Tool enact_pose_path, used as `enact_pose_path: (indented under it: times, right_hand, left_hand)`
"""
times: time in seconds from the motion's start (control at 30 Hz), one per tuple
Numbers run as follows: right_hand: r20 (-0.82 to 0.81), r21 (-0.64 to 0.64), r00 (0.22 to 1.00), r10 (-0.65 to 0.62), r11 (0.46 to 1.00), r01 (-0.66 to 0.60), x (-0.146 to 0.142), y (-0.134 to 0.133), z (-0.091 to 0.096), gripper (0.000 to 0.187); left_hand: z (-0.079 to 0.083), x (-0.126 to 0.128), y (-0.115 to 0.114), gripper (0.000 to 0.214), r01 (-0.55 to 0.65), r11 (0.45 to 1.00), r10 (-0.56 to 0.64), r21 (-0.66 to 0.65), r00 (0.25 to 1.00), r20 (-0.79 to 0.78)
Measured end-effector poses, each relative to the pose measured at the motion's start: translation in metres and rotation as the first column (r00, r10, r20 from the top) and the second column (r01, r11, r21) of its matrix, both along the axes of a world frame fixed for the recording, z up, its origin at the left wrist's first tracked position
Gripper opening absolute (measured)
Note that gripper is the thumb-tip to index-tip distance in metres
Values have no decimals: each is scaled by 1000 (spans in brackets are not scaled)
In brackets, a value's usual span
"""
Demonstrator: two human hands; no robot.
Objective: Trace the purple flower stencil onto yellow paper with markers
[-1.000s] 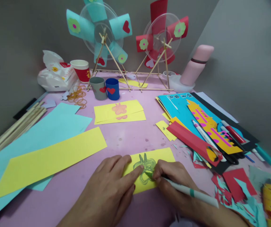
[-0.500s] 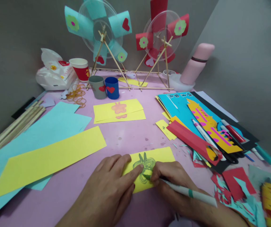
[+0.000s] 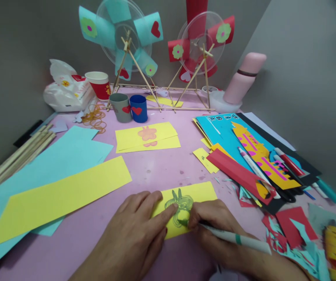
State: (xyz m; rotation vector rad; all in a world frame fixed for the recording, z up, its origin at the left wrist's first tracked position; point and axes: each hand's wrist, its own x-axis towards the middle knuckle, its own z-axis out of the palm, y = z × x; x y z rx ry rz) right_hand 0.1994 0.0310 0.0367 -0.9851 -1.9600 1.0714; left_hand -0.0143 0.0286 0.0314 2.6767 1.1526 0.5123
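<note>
A yellow paper strip [image 3: 200, 190] lies in front of me, with a green butterfly drawing [image 3: 182, 207] on it. My left hand [image 3: 140, 224] rests flat on the strip's left part, fingers spread and index fingertip at the drawing's middle. In my right hand [image 3: 211, 224] is a green marker [image 3: 238, 237], its white barrel sticking out to the lower right. The marker's green tip touches the lower right wing of the drawing. Farther back lie yellow papers [image 3: 164, 130] bearing an orange-pink butterfly [image 3: 148, 134].
Left are a long yellow strip [image 3: 68, 195], light blue sheets [image 3: 77, 142] and wooden sticks [image 3: 39, 152]. Two paper-bladed wheels stand on stick frames behind small cups [image 3: 139, 109]. Right are markers [image 3: 254, 168], a red paper piece [image 3: 229, 168], paper scraps [image 3: 296, 234] and a pink bottle [image 3: 244, 80].
The marker tip has moved slightly down along the lower right wing, with the right hand shifting a little. My left hand stays in place.
</note>
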Motion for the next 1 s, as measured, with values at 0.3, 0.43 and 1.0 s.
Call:
enact_pose_path:
  times: [0.3, 0.43, 1.0]
  right_hand:
    - [1, -20, 999, -33, 999, 33, 4, -3, -3, 16]
    - [7, -45, 999, -43, 998, 43, 4, -3, -2, 16]
    - [-191, -397, 890, -414, 862, 316, -5, 5, 4, 6]
  left_hand:
    - [0, 0, 0, 43, -10, 1000, 11, 18, 1000, -13]
    - [0, -1, -1, 43, 3, 1000, -3, 12, 1000, -12]
    - [-2, -2, 2, 44, 39, 997, -38, 68, 999, -25]
